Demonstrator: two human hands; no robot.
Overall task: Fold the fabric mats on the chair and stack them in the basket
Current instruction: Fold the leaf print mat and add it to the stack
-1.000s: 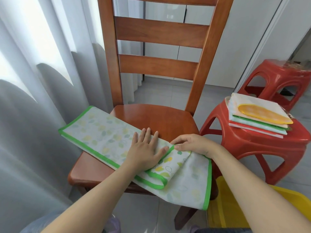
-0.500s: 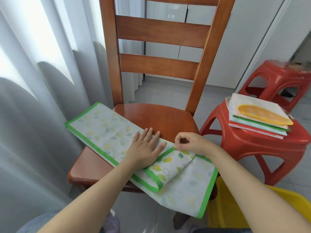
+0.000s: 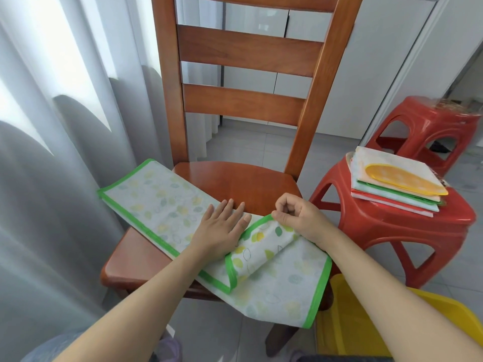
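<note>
A white fabric mat (image 3: 162, 202) with a leaf print and green border lies across the wooden chair (image 3: 235, 181) seat, its right end hanging over the front edge. My left hand (image 3: 222, 228) rests flat on the mat's middle, fingers spread. My right hand (image 3: 298, 218) pinches a green-edged corner of the mat and holds it lifted, so a flap curls back over the rest. A yellow basket (image 3: 345, 320) stands on the floor at lower right, partly hidden by my right arm.
A red stool (image 3: 392, 231) right of the chair carries a stack of folded mats (image 3: 394, 186), a yellow-bordered one on top. A second red stool (image 3: 431, 126) stands behind it. Grey curtains (image 3: 52, 152) hang at the left. The floor is grey tile.
My right hand has lifted the mat's corner up off the seat and back toward the right. The mat has shifted slightly on the seat. My left hand stays pressed on it.
</note>
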